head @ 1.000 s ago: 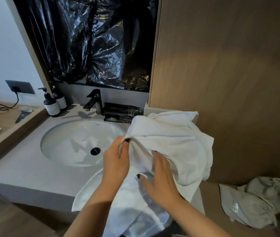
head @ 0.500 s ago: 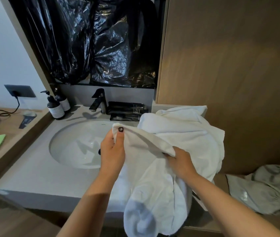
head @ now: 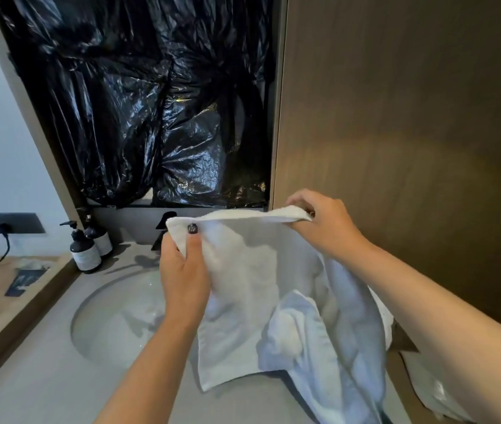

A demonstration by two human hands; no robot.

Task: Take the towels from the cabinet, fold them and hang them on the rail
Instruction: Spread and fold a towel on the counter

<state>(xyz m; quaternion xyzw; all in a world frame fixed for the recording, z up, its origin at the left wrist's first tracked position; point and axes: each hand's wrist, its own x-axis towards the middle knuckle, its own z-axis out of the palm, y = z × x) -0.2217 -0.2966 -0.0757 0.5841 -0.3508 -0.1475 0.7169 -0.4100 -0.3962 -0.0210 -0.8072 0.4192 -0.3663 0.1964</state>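
Above sink (head: 114, 325), both hands pinch white towel (head: 243, 286) top edge, L (head: 182, 270) & R (head: 322, 221).

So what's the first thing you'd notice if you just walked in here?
Probably the white towel, stretched out in the middle above the sink: the left hand pinches one top corner and the right hand the other. Behind it, crinkly black plastic covers the wall over the sink.

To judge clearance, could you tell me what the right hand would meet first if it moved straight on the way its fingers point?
The right hand, pinching the white terry towel, points leftward; likely the left hand first, though depth is unclear.
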